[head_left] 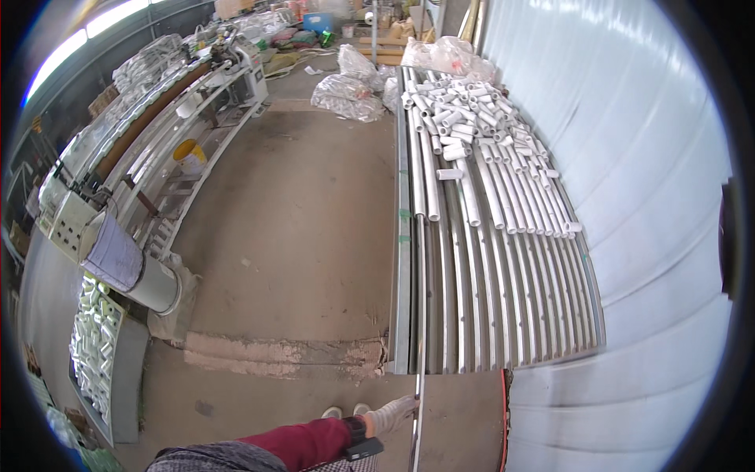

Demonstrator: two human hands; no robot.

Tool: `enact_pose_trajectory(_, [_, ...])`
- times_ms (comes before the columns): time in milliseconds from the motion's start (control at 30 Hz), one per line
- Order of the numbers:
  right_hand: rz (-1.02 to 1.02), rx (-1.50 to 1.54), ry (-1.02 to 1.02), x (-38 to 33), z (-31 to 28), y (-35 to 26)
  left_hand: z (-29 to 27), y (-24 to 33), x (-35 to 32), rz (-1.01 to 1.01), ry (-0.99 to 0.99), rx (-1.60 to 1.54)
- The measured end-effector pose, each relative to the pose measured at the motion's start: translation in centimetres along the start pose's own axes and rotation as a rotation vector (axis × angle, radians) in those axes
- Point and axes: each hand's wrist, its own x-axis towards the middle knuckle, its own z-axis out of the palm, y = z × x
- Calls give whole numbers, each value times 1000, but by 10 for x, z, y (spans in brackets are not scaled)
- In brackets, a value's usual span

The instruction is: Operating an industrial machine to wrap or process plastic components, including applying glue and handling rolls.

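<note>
My left hand (391, 415), in a whitish knit work glove, reaches across from the lower left in a dark red sleeve. Its fingers close around a long thin metal rod (419, 385) near the rack's front left corner. The rod runs away from me along the rack's left side and meets the near end of a long white tube (420, 214). A dark box-shaped device (364, 449) sits at my left wrist. My right hand is out of the picture.
The ribbed metal rack (503, 315) carries several white tubes in its grooves, with short white tube pieces (472, 110) heaped at its far end. At left stand a long machine (134, 149), a yellow bucket (189, 151) and a bin of short pieces (126, 370). Plastic bags (346, 94) lie farther back.
</note>
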Motion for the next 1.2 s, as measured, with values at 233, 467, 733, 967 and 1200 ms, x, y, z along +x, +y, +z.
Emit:
enact_pose_trajectory(233, [43,531,-45,54,-52,-258,-40,93,-150,107,173,227])
enact_pose_trajectory(467, [101,387,-98,231,-88,-426,-160,129,-288,501,557,277])
enact_pose_trajectory(733, [72,112,-197,294,-10,-519,-384,111,-428,279,1093,338])
enact_pose_trajectory(967, [-247,-352,-299,295,157,-653,-448,255,-564,939,1280,-44])
enact_pose_trajectory(1200, [-516,-730,-423,325,276,-772,-493,483,-708,1378,1030,-110])
